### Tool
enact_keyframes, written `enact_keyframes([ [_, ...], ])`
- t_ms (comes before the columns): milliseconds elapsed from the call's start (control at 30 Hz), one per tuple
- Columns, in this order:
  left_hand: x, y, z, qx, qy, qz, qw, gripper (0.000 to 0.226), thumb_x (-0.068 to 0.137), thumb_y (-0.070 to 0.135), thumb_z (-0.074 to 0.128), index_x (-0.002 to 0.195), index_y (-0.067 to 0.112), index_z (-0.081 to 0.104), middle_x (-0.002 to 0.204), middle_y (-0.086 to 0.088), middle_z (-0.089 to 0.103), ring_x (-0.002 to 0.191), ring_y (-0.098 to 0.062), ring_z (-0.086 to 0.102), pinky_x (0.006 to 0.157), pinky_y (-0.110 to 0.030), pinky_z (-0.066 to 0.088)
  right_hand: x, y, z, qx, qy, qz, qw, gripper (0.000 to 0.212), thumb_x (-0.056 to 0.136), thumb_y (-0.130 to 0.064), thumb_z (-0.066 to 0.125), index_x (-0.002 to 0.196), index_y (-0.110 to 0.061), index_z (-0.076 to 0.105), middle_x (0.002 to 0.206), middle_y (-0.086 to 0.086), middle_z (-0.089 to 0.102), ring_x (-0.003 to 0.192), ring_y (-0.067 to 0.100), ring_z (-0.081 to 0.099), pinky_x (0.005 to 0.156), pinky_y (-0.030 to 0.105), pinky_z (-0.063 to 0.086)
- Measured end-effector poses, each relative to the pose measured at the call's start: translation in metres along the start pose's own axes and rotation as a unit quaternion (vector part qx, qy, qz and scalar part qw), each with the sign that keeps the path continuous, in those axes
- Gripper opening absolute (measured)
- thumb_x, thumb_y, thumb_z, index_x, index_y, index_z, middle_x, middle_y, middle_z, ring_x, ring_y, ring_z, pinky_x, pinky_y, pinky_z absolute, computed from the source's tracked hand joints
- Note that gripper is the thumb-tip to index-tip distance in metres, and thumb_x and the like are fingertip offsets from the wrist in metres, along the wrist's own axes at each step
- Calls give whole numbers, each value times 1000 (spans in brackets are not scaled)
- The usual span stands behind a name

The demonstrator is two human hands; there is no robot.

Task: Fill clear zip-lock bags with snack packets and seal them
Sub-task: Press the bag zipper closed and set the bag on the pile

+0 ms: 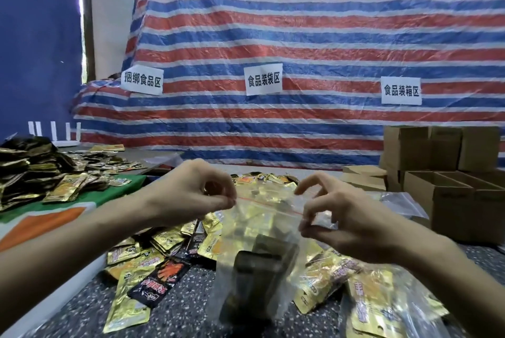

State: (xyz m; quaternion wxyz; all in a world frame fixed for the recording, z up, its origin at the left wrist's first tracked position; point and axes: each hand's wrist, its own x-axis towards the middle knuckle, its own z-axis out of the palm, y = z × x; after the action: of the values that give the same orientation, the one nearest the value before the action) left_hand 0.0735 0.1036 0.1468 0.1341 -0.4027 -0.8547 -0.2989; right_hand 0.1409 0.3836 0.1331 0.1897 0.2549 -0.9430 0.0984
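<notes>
I hold a clear zip-lock bag [254,261] up above the table, with dark and gold snack packets inside it. Its red zip strip [269,205] runs between my two hands. My left hand [191,193] pinches the strip's left end. My right hand [325,217] pinches the right end between thumb and fingers. Loose gold and black snack packets [153,264] lie scattered on the speckled table under the bag.
A heap of gold packets [38,171] covers the green and orange cloth at left. Open cardboard boxes [451,195] stand at right, with more clear bags [401,204] beside them. A striped tarp [273,51] with paper signs hangs behind the table.
</notes>
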Motion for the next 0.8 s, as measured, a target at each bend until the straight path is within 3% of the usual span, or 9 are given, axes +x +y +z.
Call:
enact_keyframes([
  [100,2,-8,-1,-24,-4,-24,999,16,89,15,72,84,30,75,86,18,72,81,-2,67,73,-19,54,9,-3,-11,0,-34,48,998,14,86,-47,69,73,-44,63,123,-23,53,89,-1,60,81,29,55],
  [200,5,-16,3,-19,-8,-55,998,20,88,11,71,88,31,77,90,12,74,84,-5,69,81,-28,58,18,2,-11,47,-63,95,992,11,83,-43,73,79,-33,70,92,-13,69,83,2,64,80,36,58],
  [300,7,-22,4,-50,20,-67,996,28,83,4,75,91,31,73,86,5,75,80,-9,71,75,-23,59,22,5,-9,114,-53,114,985,20,75,-41,78,80,-22,74,81,-4,72,74,5,67,70,30,59],
  [400,9,-31,3,-132,62,-122,982,33,76,-2,79,99,20,71,80,-4,76,75,-19,74,68,-22,59,23,9,-9,157,-22,120,980,27,66,-44,77,76,-19,74,72,-6,72,60,6,64,56,21,51],
  [533,10,-43,5,-198,80,-187,959,12,71,1,83,80,9,79,79,-10,77,73,-24,75,64,-22,59,24,18,-4,187,-1,128,974,4,80,-23,78,83,-21,77,76,-4,74,66,8,67,60,21,54],
  [700,7,-49,7,-234,54,-217,946,12,66,11,83,77,9,80,82,-15,76,79,-30,74,76,-35,62,20,24,-2,223,11,136,965,18,86,-4,72,88,-20,79,84,5,75,74,15,70,66,24,58],
  [800,7,-49,8,-195,50,-219,955,1,75,11,81,74,12,80,77,-12,76,68,-20,68,71,-31,58,18,24,-3,261,19,131,956,22,85,1,73,98,-16,73,80,9,73,70,14,69,67,24,57],
])
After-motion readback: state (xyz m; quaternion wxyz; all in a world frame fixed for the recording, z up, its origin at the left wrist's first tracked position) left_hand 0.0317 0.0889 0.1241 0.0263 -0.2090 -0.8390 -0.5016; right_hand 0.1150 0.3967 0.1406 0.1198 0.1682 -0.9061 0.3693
